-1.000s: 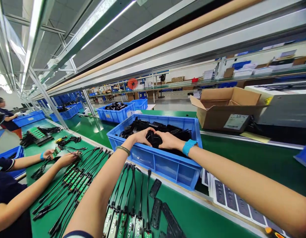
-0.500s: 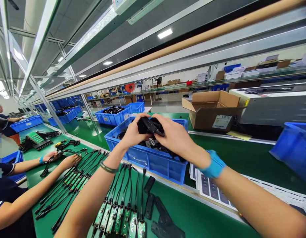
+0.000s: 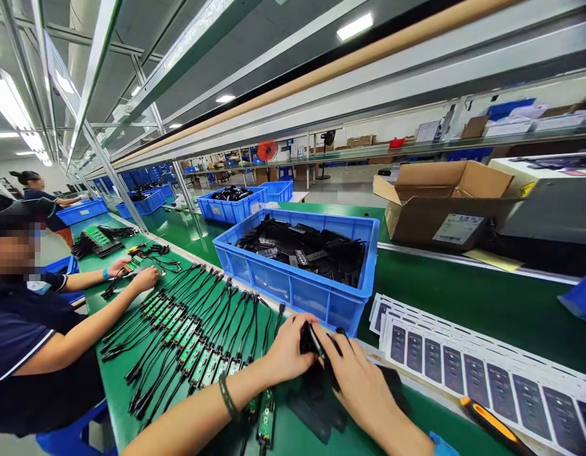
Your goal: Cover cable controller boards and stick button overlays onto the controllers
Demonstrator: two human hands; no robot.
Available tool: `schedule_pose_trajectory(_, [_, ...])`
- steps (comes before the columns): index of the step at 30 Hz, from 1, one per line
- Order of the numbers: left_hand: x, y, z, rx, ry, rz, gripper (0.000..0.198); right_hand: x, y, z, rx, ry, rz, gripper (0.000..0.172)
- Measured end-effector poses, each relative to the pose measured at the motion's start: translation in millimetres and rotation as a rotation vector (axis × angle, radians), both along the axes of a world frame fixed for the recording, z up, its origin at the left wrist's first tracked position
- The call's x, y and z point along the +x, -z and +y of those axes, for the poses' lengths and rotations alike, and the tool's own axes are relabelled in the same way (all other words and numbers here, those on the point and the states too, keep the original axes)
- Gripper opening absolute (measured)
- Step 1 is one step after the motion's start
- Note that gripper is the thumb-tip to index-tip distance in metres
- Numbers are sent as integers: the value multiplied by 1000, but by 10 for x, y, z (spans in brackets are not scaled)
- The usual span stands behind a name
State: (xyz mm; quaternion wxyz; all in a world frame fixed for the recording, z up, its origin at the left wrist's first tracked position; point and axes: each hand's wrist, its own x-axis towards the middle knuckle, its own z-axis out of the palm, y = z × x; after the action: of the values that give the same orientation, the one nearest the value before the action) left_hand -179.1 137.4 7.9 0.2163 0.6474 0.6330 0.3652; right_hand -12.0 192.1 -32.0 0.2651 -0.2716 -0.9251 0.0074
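Note:
Low over the green bench (image 3: 122,437), my left hand (image 3: 290,351) is closed around black plastic casing pieces (image 3: 308,342). My right hand (image 3: 364,383) grips the same pieces from the other side, its fingers bent over them. How many pieces are between the hands I cannot tell. Beneath them, more flat black casings (image 3: 316,408) lie on the bench, partly hidden by the right hand. Just beyond my hands stands a blue bin (image 3: 293,288) heaped with black casings (image 3: 316,250). Left of my hands, green circuit boards with black cables (image 3: 198,364) lie in a row.
Sheets of dark labels (image 3: 430,354) lie at right, with an orange-and-black handled tool (image 3: 492,424) on them. An open cardboard box (image 3: 445,209) stands behind. At left, a co-worker's hands (image 3: 145,278) handle a board. Metal rails (image 3: 321,120) cross overhead.
My hands have come down from above the blue bin to the bench with black casings in them. The view has shifted left, showing more of the co-worker and the boards.

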Motion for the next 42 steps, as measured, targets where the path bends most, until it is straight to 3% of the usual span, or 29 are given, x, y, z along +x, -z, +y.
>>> schedule_pose_trajectory(3, [-118,-61,203,-156,61,50,93,-98,-20,49,-178,37,-26,81])
schedule_pose_trajectory(5, [-202,-128,320,-267,104,86,112,-120,-84,57,-304,32,-76,74])
schedule_pose_trajectory(8, [-291,-240,403,-338,140,146,118,-81,-173,34,-410,24,-147,84])
schedule_pose_trajectory(11, [-336,-390,307,-320,148,214,107,21,-237,-6,-466,-14,-200,99])
schedule_pose_trajectory(13, [-357,-498,128,-296,139,263,92,107,-269,-26,-500,-56,-200,101])
schedule_pose_trajectory(16, [-359,-603,-290,-265,48,346,68,230,-323,-68,-503,-64,-64,71])
schedule_pose_trajectory(18, [-303,-598,-622,-271,-66,403,51,295,-371,-144,-457,-28,86,51])
schedule_pose_trajectory(21, [-90,-471,-1083,-339,-235,470,27,360,-425,-383,-440,-61,283,41])
schedule_pose_trajectory(23, [101,-341,-1300,-383,-320,486,25,380,-412,-617,-563,-133,366,39])
schedule_pose_trajectory(26, [316,-169,-1464,-383,-403,456,28,380,-321,-980,-939,-193,474,40])
schedule_pose_trajectory(30, [285,-82,-1538,-317,-460,288,29,375,-249,-1277,-1450,-126,690,58])
schedule_pose_trajectory(33, [106,-95,-1609,-273,-463,65,35,403,-304,-1356,-1697,-59,807,50])
schedule_pose_trajectory(35, [1,-109,-1672,-250,-452,-126,39,434,-356,-1387,-1778,-40,860,42])
schedule_pose_trajectory(40, [11,-126,-1842,-166,-541,-1050,41,525,-427,-1461,-1883,-17,883,39])
schedule_pose_trajectory(42, [126,-144,-1914,-159,-581,-1137,48,575,-444,-1490,-1911,-29,840,42])
